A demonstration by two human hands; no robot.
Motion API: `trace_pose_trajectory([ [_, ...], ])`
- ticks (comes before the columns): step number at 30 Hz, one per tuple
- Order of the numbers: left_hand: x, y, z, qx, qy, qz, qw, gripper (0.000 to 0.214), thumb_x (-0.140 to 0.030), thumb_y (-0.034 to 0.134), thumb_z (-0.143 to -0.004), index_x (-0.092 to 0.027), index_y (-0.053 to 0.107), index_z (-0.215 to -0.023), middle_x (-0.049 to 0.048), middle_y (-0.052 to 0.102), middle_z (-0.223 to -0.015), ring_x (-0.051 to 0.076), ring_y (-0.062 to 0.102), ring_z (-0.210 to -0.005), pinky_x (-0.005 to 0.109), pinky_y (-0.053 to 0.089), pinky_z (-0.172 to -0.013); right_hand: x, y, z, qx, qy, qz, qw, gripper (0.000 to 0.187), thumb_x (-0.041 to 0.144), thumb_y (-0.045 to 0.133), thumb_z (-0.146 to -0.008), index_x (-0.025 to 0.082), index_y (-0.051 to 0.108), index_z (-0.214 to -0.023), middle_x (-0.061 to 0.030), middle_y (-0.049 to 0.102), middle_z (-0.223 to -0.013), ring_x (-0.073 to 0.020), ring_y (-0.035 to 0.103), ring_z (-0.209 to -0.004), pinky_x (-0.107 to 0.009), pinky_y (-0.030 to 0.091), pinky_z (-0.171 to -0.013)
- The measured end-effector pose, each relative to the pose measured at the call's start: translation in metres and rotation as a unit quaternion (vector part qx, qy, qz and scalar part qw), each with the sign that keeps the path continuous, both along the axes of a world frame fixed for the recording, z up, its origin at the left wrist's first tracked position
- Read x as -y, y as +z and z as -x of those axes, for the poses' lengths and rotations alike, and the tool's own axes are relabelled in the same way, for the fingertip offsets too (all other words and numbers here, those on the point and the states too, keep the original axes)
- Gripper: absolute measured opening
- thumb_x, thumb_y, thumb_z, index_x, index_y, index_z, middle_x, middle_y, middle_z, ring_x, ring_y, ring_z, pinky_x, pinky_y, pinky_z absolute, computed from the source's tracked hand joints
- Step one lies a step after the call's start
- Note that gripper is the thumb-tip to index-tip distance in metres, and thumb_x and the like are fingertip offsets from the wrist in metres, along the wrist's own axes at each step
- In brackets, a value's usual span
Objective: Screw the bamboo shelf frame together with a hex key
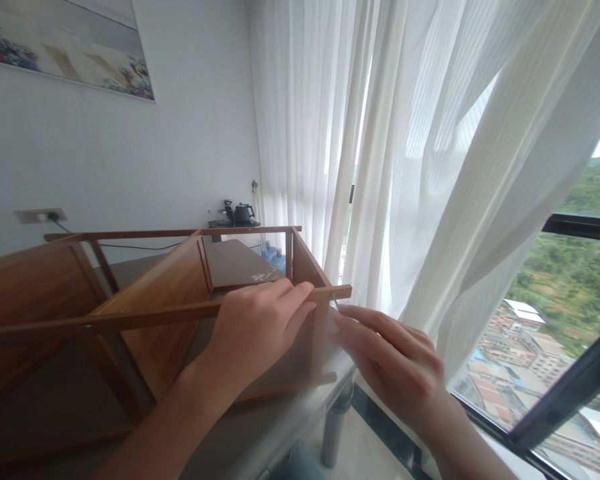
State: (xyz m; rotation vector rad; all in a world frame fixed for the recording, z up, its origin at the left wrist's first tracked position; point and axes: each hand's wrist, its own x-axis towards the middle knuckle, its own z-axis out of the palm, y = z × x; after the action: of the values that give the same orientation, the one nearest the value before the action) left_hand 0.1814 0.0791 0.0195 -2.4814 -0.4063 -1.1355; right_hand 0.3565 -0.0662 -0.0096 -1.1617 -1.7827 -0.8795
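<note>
A brown wooden shelf frame [155, 322] lies on its side on a table, its boards set between long rails. My left hand [260, 320] is closed over the near rail, close to its right end. Beside that end, my right hand [395, 353] pinches a thin metal rod [335, 302] that looks like a hex key. The rod's tip meets the rail near a fastener hole; most of the rod is hidden by the fingers.
Under the frame is a table [300, 417] with a grey leg [333, 427]. A black kettle [243, 213] stands on a stand at the back. White curtains [420, 167] hang at the right by a window. A plugged cable [55, 219] runs along the wall.
</note>
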Motion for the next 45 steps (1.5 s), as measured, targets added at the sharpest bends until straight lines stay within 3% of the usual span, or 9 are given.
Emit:
trace_pose_trajectory([
  [10, 0.0, 0.0, 0.0, 0.001, 0.002, -0.005, 1.0, 0.026, -0.037, 0.052, -0.105, -0.024, 0.073, -0.112, 0.0009, 0.078, -0.088, 0.018, 0.071, -0.07, 0.029, 0.039, -0.055, 0.0, 0.005, 0.001, 0.026, 0.009, -0.012, 1.0, 0.014, 0.006, 0.066, -0.096, 0.009, 0.073, -0.108, -0.0125, 0.077, -0.105, -0.0179, 0.075, -0.091, -0.03, 0.061, -0.078],
  [14, 0.0, 0.0, 0.0, -0.001, 0.006, -0.001, 1.0, 0.027, -0.038, 0.052, -0.105, -0.024, 0.073, -0.112, 0.0009, 0.077, -0.084, 0.018, 0.07, -0.069, 0.029, 0.038, -0.054, 0.001, 0.005, 0.0, 0.022, -0.013, 0.011, 1.0, 0.015, 0.007, 0.064, -0.098, 0.013, 0.073, -0.108, -0.0107, 0.076, -0.106, -0.0167, 0.075, -0.089, -0.029, 0.06, -0.072],
  [23, 0.001, 0.002, 0.001, -0.004, 0.006, -0.002, 1.0, 0.026, -0.036, 0.051, -0.105, -0.023, 0.073, -0.112, 0.0019, 0.078, -0.088, 0.018, 0.07, -0.07, 0.029, 0.039, -0.055, -0.001, 0.006, 0.001, 0.016, 0.004, -0.008, 1.0, 0.013, 0.007, 0.063, -0.098, 0.011, 0.074, -0.105, -0.0119, 0.076, -0.103, -0.0159, 0.074, -0.088, -0.027, 0.059, -0.074],
  [29, 0.001, 0.0, 0.0, -0.001, 0.007, -0.006, 1.0, 0.026, -0.037, 0.052, -0.105, -0.024, 0.073, -0.112, 0.0012, 0.077, -0.086, 0.017, 0.07, -0.069, 0.029, 0.039, -0.054, -0.001, 0.004, 0.0, 0.015, -0.021, -0.015, 1.0, 0.013, 0.008, 0.067, -0.096, 0.013, 0.074, -0.107, -0.0119, 0.075, -0.106, -0.0139, 0.072, -0.079, -0.026, 0.053, -0.062],
  [35, 0.002, 0.0, 0.001, 0.001, 0.008, -0.007, 1.0, 0.026, -0.037, 0.052, -0.104, -0.024, 0.074, -0.111, 0.0015, 0.078, -0.086, 0.017, 0.071, -0.069, 0.029, 0.04, -0.054, -0.002, -0.001, 0.003, -0.009, 0.001, -0.03, 1.0, 0.017, 0.007, 0.069, -0.095, 0.013, 0.074, -0.11, -0.0097, 0.077, -0.102, -0.0167, 0.075, -0.089, -0.027, 0.061, -0.075],
  [45, 0.001, 0.002, 0.0, 0.002, 0.005, -0.01, 1.0, 0.026, -0.036, 0.052, -0.104, -0.024, 0.074, -0.111, 0.0015, 0.077, -0.085, 0.017, 0.07, -0.068, 0.028, 0.039, -0.054, -0.001, -0.006, 0.003, -0.028, -0.039, -0.008, 0.999, 0.022, 0.011, 0.071, -0.094, 0.017, 0.072, -0.116, -0.0092, 0.075, -0.107, -0.0147, 0.074, -0.085, -0.025, 0.059, -0.067],
])
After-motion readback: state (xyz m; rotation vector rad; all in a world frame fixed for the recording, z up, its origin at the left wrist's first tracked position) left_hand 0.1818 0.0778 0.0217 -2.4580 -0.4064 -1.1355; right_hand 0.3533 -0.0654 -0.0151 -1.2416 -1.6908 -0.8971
